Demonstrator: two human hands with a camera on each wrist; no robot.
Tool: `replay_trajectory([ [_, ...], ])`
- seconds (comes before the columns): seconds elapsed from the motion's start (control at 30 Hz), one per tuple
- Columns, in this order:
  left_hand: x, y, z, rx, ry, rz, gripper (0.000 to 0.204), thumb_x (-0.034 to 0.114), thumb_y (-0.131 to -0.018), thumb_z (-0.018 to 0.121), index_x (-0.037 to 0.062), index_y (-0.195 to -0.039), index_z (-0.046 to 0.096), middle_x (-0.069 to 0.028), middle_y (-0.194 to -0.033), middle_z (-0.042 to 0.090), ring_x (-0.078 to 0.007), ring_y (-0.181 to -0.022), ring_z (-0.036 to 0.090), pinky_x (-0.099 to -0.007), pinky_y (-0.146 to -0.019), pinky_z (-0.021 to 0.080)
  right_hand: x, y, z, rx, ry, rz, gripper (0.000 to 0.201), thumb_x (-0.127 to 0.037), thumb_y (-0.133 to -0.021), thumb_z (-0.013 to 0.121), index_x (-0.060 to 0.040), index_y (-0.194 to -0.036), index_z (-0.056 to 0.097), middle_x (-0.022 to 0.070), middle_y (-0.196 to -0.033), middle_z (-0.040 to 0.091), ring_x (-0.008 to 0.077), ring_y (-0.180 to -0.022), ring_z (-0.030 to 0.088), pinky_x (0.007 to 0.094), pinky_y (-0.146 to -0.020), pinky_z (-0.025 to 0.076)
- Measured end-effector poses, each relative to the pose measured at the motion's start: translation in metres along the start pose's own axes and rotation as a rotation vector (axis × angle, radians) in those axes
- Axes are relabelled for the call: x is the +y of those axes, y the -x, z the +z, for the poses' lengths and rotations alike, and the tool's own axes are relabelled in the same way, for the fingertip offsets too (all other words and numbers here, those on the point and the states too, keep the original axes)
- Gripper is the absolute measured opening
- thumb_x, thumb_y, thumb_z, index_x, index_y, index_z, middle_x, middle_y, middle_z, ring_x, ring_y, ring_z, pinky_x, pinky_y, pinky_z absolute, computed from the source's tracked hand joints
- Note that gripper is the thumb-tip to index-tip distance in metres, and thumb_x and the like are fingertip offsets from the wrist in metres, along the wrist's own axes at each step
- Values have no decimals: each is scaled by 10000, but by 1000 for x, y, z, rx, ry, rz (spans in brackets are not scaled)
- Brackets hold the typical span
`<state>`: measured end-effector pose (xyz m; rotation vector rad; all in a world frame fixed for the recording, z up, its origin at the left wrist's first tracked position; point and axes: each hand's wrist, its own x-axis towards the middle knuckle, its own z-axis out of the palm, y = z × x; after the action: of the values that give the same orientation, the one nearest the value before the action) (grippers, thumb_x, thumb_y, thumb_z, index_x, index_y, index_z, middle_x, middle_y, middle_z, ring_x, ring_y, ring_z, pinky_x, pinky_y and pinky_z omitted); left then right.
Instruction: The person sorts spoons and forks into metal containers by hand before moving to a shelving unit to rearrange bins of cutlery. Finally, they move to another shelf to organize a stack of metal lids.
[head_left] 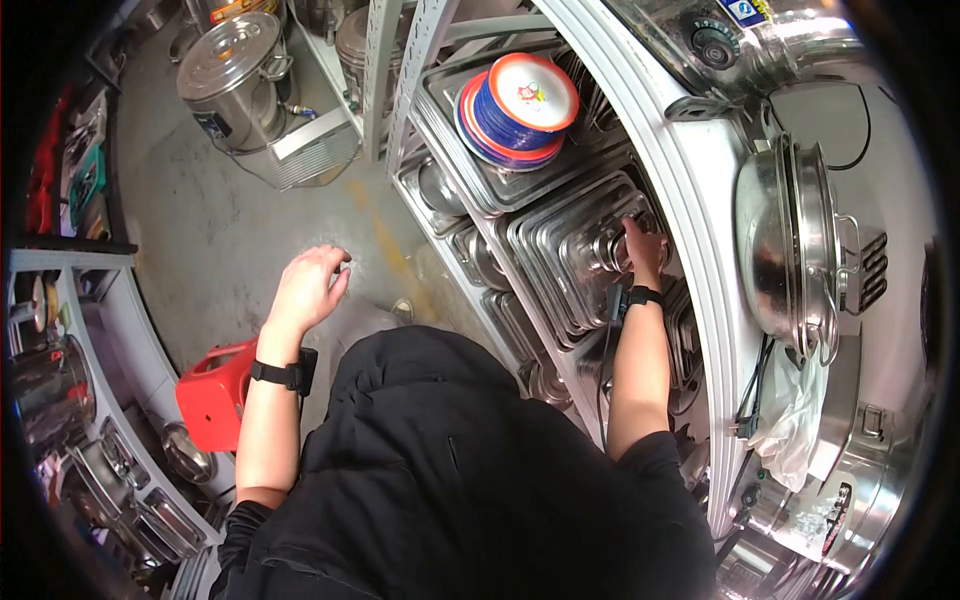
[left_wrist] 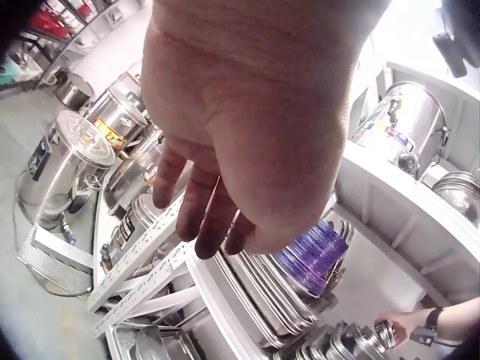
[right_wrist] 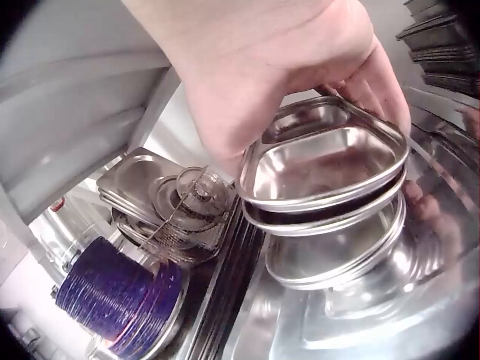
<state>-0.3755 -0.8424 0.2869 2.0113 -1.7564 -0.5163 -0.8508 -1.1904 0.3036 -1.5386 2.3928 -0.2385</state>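
My right hand (head_left: 640, 250) reaches into the metal shelf and grips small rounded steel dishes (right_wrist: 322, 161) by their rim. Its fingers (right_wrist: 375, 82) curl over the far edge of the top two dishes, and another dish (right_wrist: 330, 255) lies just beneath them. The dishes sit among stacked steel trays (head_left: 565, 255). My left hand (head_left: 305, 285) hangs in the air over the aisle floor. Its fingers (left_wrist: 199, 217) are loosely curled and hold nothing. A stack of blue plates with a red-rimmed one on top (head_left: 520, 105) rests on trays one bay further along.
Large lidded steel pots (head_left: 235, 75) stand on the floor ahead. A red plastic stool (head_left: 215, 390) is at my left side. More steel pans fill a shelf on the left (head_left: 100, 450). A big steel lidded pan (head_left: 790, 250) and an urn (head_left: 740, 40) sit on the shelf top.
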Motion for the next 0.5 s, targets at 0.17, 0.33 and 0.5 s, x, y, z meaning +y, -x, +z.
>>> replay_trajectory([
  [0.17,-1,-3,1,31,1,10,184,162,-915,690,41,-1053,691,-146,-984,702,-358,-994,683,-467,-885,547,-8,8,0,-21,61,13,1338,-707,-729,789,130,-1591,199,363,-1599,388,459,-1490,424,523,-1192,398],
  [0.33,-3,-5,-5,44,21,11,176,147,-909,693,40,-1049,691,-140,-964,694,-349,-972,682,-460,-877,546,3,5,-7,-13,17,171,1347,-706,-738,791,118,-1613,182,335,-1604,364,421,-1472,427,506,-1179,411],
  [0.5,-10,-4,1,60,20,9,168,136,-906,688,42,-1046,689,-125,-929,686,-333,-939,680,-448,-864,545,44,14,-16,146,43,15,703,-548,-1000,570,-143,-1571,510,135,-1630,490,378,-1522,412,488,-1223,348],
])
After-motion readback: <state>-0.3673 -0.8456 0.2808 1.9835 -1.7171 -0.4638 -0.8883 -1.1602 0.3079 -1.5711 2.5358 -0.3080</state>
